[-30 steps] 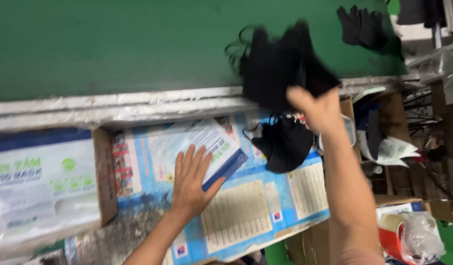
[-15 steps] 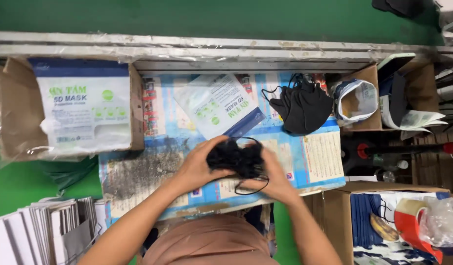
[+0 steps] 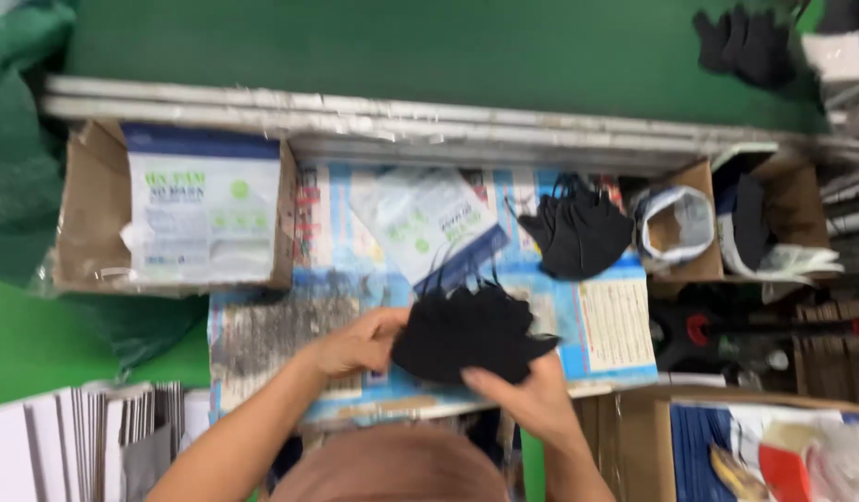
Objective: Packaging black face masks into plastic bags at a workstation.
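Left hand (image 3: 355,342): gripping the black masks (image 3: 471,333) at their left edge, steadying them.
Right hand (image 3: 527,395): pinching them from below.
Masks: being held over the worktop (image 3: 262,335), squared into a stack.

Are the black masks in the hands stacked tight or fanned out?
Fanned out: the black masks show staggered edges along the top, pinched between left hand and right hand.

Black masks (image 3: 471,335), green belt (image 3: 402,46), brown cardboard box (image 3: 76,214)

left hand (image 3: 360,342) + right hand (image 3: 527,400) | grip black mask stack (image 3: 469,333) | over printed sheet (image 3: 615,325)
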